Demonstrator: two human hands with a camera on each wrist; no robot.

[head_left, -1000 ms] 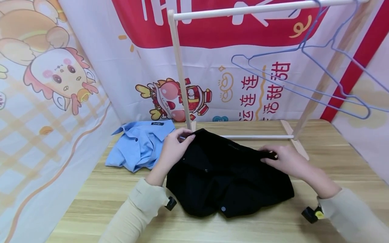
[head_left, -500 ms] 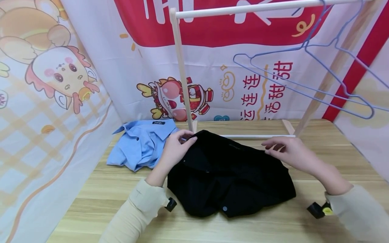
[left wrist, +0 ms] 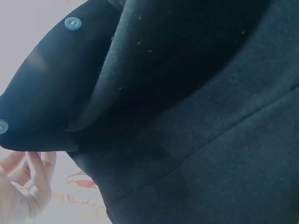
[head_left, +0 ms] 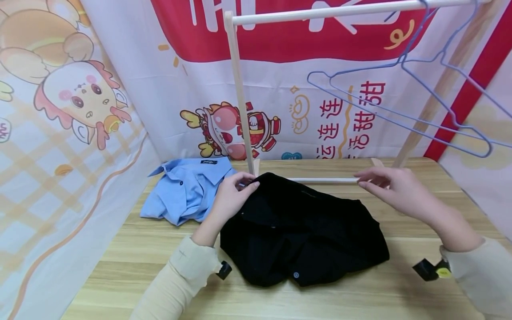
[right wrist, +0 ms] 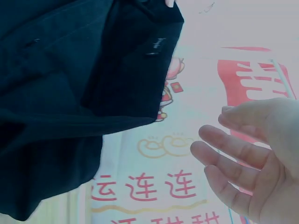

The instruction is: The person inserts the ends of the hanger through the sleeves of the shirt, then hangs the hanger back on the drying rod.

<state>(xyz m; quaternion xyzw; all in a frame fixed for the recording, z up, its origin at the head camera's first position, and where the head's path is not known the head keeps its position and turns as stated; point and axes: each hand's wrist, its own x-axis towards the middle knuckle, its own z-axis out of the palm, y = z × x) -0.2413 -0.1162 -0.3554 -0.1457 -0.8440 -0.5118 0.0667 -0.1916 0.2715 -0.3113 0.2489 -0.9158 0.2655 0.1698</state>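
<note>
A black button-up shirt (head_left: 304, 231) lies bunched on the wooden table, its collar edge raised at the upper left. My left hand (head_left: 232, 195) pinches that collar corner between thumb and fingers. In the left wrist view, the shirt's dark cloth (left wrist: 210, 140) fills most of the picture, with two pale buttons along one edge. My right hand (head_left: 400, 189) hovers beyond the shirt's right side, apart from it and holding nothing. Its fingers (right wrist: 233, 149) are relaxed and loosely bent in the right wrist view. The label (right wrist: 156, 46) inside the collar shows there.
A crumpled light blue shirt (head_left: 180, 191) lies left of the black one. Behind them stands a wooden clothes rack (head_left: 240, 89), with blue wire hangers (head_left: 400, 62) on its bar at the right. Printed cloth walls (head_left: 168, 89) enclose the table (head_left: 128, 266).
My right hand has let go of the black shirt's collar and moved up and right, away from it. The left hand keeps its pinch at the other corner.
</note>
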